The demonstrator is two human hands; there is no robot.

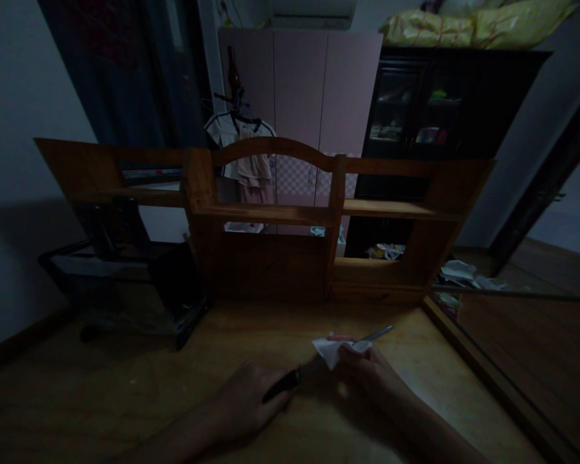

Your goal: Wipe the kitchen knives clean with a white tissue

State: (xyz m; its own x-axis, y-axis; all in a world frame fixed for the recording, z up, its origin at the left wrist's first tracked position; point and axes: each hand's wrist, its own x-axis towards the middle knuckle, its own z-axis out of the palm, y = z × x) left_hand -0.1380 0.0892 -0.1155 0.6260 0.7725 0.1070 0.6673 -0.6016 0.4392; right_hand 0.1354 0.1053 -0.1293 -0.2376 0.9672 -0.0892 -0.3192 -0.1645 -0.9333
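Observation:
My left hand [251,396] is closed around the black handle of a knife [314,367], just above the wooden desk [193,412]. The knife points up and to the right, and its tip shows beyond my right hand. Pinched in my right hand [362,364] is a folded white tissue [332,351], wrapped about the blade. Part of the blade is hidden by the tissue and fingers. The dim light hides the finer details of the blade.
A wooden shelf unit [265,216] with a drawer [377,295] stands along the back of the desk. At the left is a black metal rack [174,274] with dark-handled items. The desk's raised right edge [483,374] borders the floor.

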